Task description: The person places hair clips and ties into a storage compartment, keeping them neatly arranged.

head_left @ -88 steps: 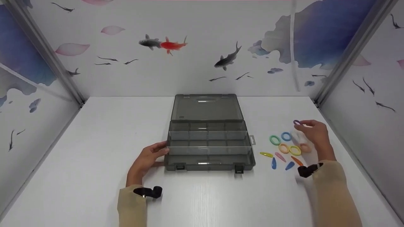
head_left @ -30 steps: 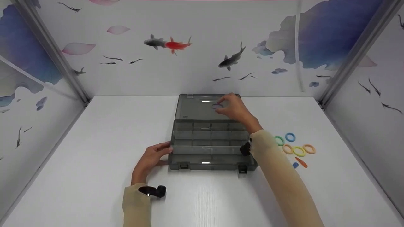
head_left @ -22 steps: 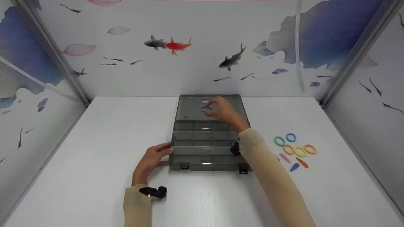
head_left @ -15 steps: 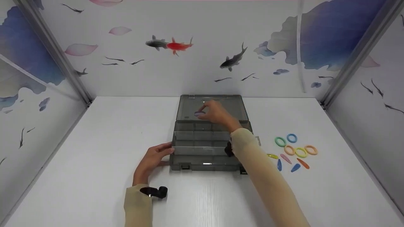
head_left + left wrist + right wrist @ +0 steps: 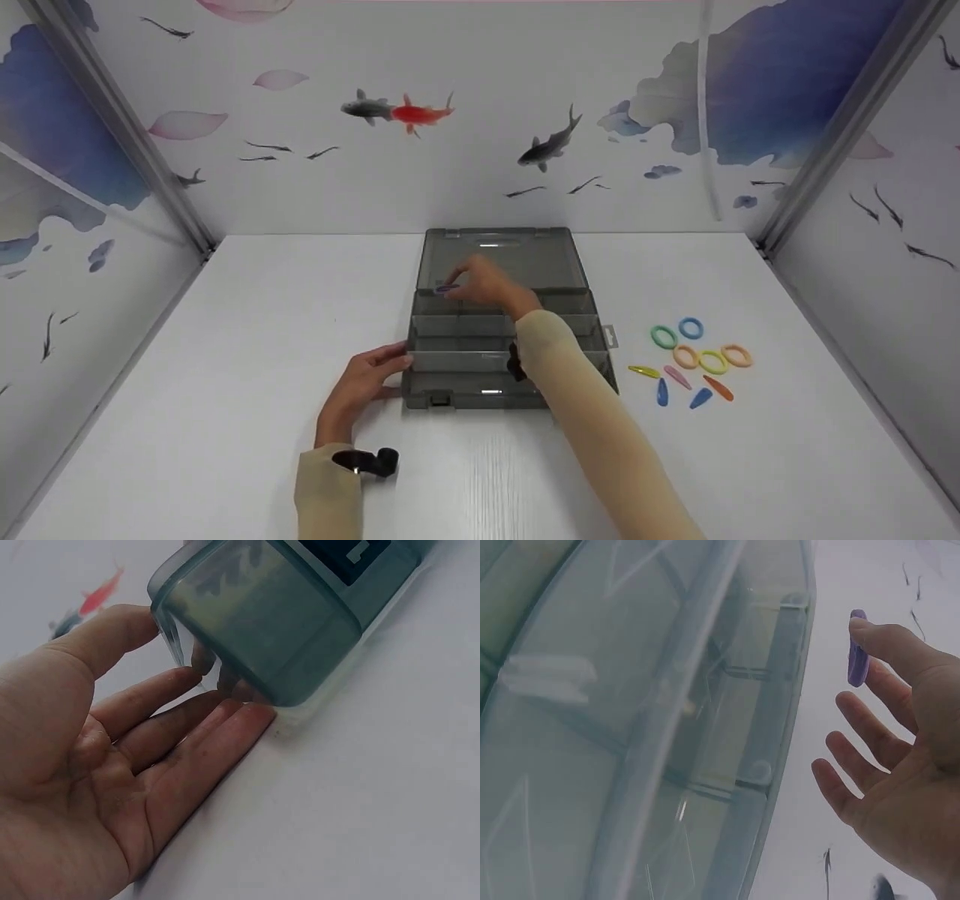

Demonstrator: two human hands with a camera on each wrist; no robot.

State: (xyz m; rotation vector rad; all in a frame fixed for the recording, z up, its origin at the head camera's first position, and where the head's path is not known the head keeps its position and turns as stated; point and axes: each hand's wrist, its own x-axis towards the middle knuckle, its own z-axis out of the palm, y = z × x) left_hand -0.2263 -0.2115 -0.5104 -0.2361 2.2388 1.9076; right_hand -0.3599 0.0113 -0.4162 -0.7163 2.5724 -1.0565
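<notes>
A grey see-through compartment box (image 5: 517, 401) lies open on the white table, its lid (image 5: 544, 259) folded back. My right hand (image 5: 491, 286) pinches a purple hair tie (image 5: 445, 289) between thumb and index finger, above the left end of the back row of compartments. The right wrist view shows the hair tie (image 5: 858, 669) edge-on, the other fingers spread. At the box's left side, my left hand (image 5: 360, 386) touches the wall. In the left wrist view its fingers (image 5: 180, 772) lie fairly straight against the box corner, thumb near the upper edge.
Right of the box lie several hair ties, among them a green one (image 5: 664, 337), a blue one (image 5: 691, 328) and a yellow one (image 5: 712, 362). Several hair clips, such as a pink one (image 5: 677, 377) and an orange one (image 5: 718, 388), lie nearer. Patterned walls surround the table.
My right hand has carried the purple hair tie from the right of the table leftward over the lid, then lower, to the back left compartments. My left hand stays at the box's side.
</notes>
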